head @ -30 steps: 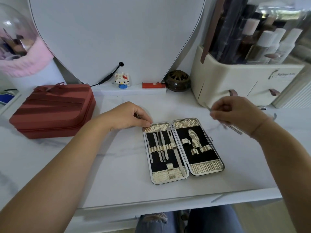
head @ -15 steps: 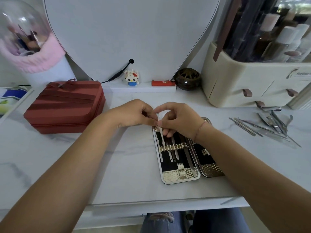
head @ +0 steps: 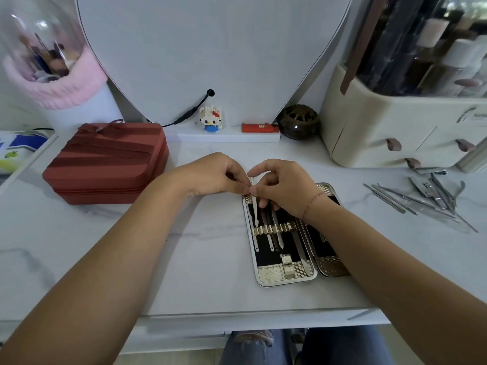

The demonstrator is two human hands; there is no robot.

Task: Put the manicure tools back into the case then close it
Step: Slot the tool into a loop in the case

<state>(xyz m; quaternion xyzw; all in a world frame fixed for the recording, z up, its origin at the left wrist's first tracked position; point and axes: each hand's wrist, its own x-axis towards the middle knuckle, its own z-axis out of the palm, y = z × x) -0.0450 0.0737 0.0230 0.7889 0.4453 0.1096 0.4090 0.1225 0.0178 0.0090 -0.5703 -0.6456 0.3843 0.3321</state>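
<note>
My right grip (head: 284, 188) pinches the top of a thin steel tool (head: 255, 209) over the left half of the case (head: 286, 279), while my left grip (head: 210, 175) curls beside it, holding I cannot tell what; the tool looks light, stiff and slick, so I'd keep pinching near its top.

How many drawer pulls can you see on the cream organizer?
3 pulls: upper left, upper right, one below. Others may sit past the frame's edge.

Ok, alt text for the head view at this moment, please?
A right hand pinches a thin metal tool over the left half of an open manicure case on a white table, with the left hand close beside it at the case's far corner. More loose tools lie to the right, a red zipped box to the left.
</note>
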